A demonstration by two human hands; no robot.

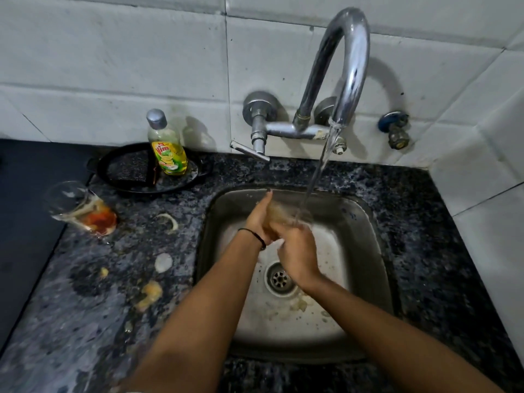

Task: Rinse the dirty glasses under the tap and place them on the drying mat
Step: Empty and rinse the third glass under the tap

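Over the steel sink [357,279] both my hands hold a clear glass [283,214] under the running water from the chrome tap [348,66]. My left hand [259,219] cups the glass from the left with fingers stretched along it. My right hand [297,251] grips its near end. The glass is blurred and largely hidden by the hands. A second dirty glass [82,208] stands on the counter at the left, with orange-red sauce and onion scraps inside. The dark mat [25,222] lies at the far left.
A dish soap bottle [167,146] stands on a black pan [147,171] behind the dirty glass. Food scraps [150,296] litter the speckled granite counter [439,251] and lie around the drain [280,279]. A tiled wall rises behind and on the right.
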